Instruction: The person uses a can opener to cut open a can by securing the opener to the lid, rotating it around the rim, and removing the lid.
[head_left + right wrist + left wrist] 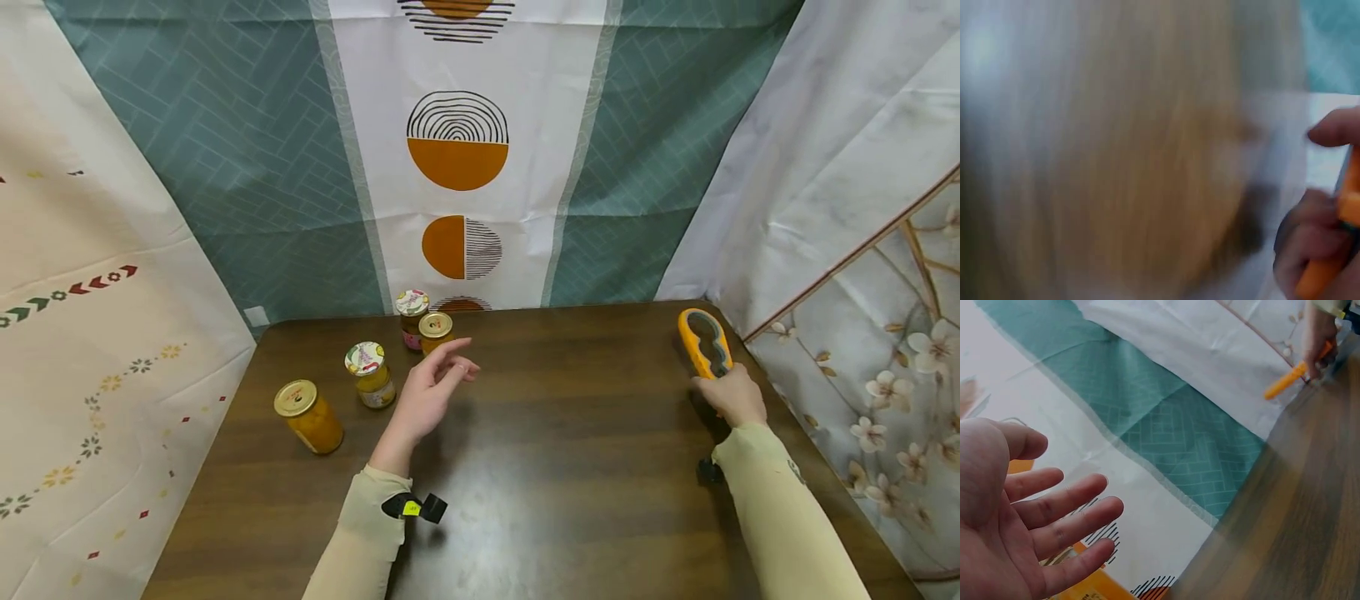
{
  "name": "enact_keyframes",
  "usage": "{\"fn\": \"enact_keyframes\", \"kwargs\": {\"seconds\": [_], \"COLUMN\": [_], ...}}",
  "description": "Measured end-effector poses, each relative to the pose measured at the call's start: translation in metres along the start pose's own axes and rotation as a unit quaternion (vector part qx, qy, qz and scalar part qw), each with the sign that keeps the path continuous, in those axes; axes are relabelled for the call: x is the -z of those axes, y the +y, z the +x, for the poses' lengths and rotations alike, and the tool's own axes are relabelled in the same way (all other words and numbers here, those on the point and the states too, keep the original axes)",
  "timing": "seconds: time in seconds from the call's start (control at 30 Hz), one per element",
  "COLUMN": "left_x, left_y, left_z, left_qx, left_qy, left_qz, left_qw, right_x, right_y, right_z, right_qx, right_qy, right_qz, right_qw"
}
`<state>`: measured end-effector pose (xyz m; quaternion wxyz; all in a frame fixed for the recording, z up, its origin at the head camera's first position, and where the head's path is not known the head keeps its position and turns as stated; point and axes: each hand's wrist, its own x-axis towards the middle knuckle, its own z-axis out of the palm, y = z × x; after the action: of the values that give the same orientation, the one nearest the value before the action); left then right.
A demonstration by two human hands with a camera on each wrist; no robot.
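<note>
Right hand (733, 397) gripped orange opener (698, 358) by near end, close to bench's (555, 450) right edge; loop (684, 332) pointed away from fingers, presumably so grip left it unobstructed. Left hand (429, 392) held nothing, fingers relaxed, slightly parted, near jars (321, 427). Four jars stood upright on bench's left side, lids (296, 398) up, probably grouped for easy left-hand reach.
</note>
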<state>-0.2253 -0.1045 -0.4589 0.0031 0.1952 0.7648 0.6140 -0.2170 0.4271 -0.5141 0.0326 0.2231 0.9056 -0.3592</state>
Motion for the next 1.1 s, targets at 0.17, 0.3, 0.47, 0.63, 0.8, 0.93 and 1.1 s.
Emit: {"fn": "enact_keyframes", "kwargs": {"seconds": [0.17,0.3,0.47,0.63,0.8,0.93,1.1], "left_x": [0.005,0.010,0.014,0.010,0.001,-0.006,-0.019], "left_y": [0.004,0.005,0.006,0.003,-0.006,-0.020,-0.039], "left_z": [0.005,0.008,0.010,0.014,0.013,0.008,0.006], "left_qx": [-0.006,-0.016,-0.032,-0.083,-0.153,-0.164,-0.154], "left_qy": [0.011,0.027,0.063,0.118,0.230,0.321,0.349], "left_qz": [0.003,0.008,-0.010,-0.029,-0.031,-0.024,-0.009], "left_qw": [0.9999,0.9995,0.9975,0.9891,0.9607,0.9323,0.9242], "right_x": [-0.021,-0.032,-0.053,-0.070,-0.083,-0.092,-0.096], "right_y": [-0.034,-0.067,-0.103,-0.132,-0.149,-0.155,-0.161], "right_z": [-0.003,-0.013,-0.027,-0.042,-0.058,-0.068,-0.073], "right_qx": [0.028,0.084,0.176,0.228,0.251,0.266,0.310], "right_qy": [-0.040,-0.159,-0.244,-0.296,-0.322,-0.317,-0.315], "right_qz": [0.348,0.553,0.614,0.627,0.620,0.596,0.522], "right_qw": [0.9360,0.8138,0.7298,0.6836,0.6702,0.6884,0.7294]}}
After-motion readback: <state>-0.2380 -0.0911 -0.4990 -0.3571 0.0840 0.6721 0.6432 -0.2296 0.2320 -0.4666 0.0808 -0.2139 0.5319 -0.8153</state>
